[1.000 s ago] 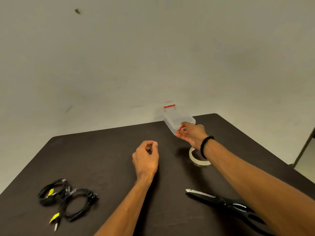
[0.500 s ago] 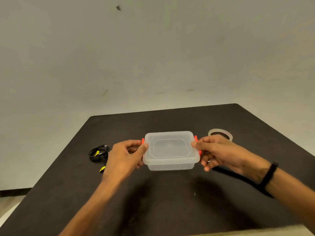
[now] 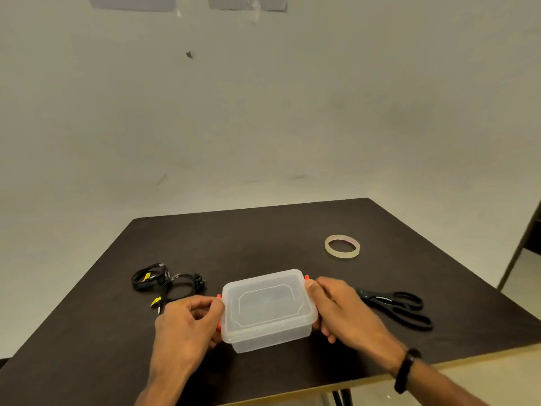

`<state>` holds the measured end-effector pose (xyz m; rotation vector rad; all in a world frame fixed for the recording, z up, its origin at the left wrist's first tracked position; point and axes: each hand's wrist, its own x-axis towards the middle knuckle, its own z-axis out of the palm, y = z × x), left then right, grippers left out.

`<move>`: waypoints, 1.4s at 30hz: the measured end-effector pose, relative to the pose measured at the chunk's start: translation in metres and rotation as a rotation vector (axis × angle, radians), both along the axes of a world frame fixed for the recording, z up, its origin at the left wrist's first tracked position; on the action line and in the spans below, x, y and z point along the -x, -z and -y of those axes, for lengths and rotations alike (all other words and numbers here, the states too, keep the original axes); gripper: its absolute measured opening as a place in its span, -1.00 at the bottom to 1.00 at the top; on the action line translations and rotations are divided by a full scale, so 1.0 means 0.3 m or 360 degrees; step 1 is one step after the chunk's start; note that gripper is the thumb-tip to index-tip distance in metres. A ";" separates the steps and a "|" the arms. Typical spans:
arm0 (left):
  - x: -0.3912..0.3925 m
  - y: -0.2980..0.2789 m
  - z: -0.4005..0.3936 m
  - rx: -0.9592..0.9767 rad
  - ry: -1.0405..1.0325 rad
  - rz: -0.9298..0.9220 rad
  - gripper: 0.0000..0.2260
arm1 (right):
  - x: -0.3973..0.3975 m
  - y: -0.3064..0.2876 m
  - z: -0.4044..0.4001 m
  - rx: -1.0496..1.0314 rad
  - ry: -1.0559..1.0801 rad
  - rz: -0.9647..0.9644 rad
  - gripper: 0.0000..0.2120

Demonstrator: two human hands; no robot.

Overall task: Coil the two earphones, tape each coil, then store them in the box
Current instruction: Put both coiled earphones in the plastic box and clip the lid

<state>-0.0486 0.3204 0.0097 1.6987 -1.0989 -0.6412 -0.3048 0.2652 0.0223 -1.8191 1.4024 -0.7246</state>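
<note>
while the left hand [image 3: 187, 323] and right hand [image 3: 339, 309] grip the short ends of the lidded clear box [image 3: 268, 310] at the near table edge, the coiled earphones [image 3: 167, 284] lie just left, nearer the left hand.

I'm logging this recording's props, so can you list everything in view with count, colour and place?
box: 1, clear plastic with lid on and orange-red side clips, near middle of the table, held at both ends
earphones: 2 coils, black with yellow tags, side by side on the table left of the box
tape roll: 1, clear yellowish, flat on the table, far right
scissors: 1, black, lying on the table right of the box
table: 1, dark brown with a pale edge
wall: 1, off-white, behind the table
wristband: 1, black, on the right wrist
left hand: 1, grips the box's left end
right hand: 1, grips the box's right end
</note>
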 end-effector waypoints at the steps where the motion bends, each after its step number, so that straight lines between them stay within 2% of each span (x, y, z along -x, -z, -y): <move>1: 0.003 0.000 -0.004 -0.0003 -0.0004 -0.0003 -0.90 | -0.009 0.001 -0.006 0.0065 0.0034 -0.0033 -0.56; 4: 0.014 -0.003 -0.012 0.0007 -0.0021 -0.0015 -0.90 | -0.028 0.008 -0.016 0.0188 0.0137 -0.0094 -0.55; 11: 0.017 -0.006 -0.005 -0.0033 -0.0082 -0.0055 -0.87 | -0.022 0.039 -0.012 0.0049 0.0190 0.0003 -0.57; 13: 0.015 0.008 -0.007 -0.0067 -0.0116 -0.0073 -0.88 | -0.013 0.046 -0.015 -0.0011 0.0216 0.0043 -0.62; 15: 0.011 0.026 -0.017 -0.0014 -0.0160 0.0059 -0.85 | -0.003 0.046 -0.011 0.0000 0.0243 0.0044 -0.71; 18: 0.017 0.030 -0.031 0.0048 -0.0163 0.0369 -0.77 | 0.019 0.044 0.002 0.0134 0.0281 0.0007 -0.88; 21: 0.036 0.011 -0.044 0.0039 -0.0048 0.0331 -0.77 | 0.031 0.060 0.011 0.0380 0.0284 -0.0163 -0.95; 24: 0.045 -0.001 -0.050 0.0007 0.0026 0.0236 -0.78 | 0.025 0.063 0.002 0.0450 0.0227 -0.0141 -0.90; 26: 0.046 -0.012 -0.054 -0.0024 0.0039 0.0286 -0.74 | 0.015 0.054 -0.008 0.0423 0.0223 -0.0070 -0.88; 30: 0.044 -0.036 -0.064 -0.0124 0.0042 0.0690 -0.60 | -0.010 0.017 -0.018 0.0296 0.0265 0.0185 -0.90; 34: 0.014 -0.042 -0.061 -0.0129 0.0030 0.0908 -0.40 | -0.030 -0.047 -0.025 0.0097 0.0288 0.0489 -0.93; 39: 0.002 -0.147 -0.052 0.0143 0.0091 0.0699 -0.45 | -0.063 -0.130 0.014 -0.0170 0.0234 0.0956 -0.85; 42: -0.012 -0.202 -0.009 0.0298 0.0046 0.0335 -0.45 | -0.106 -0.166 0.084 -0.0265 0.0197 0.1130 -0.71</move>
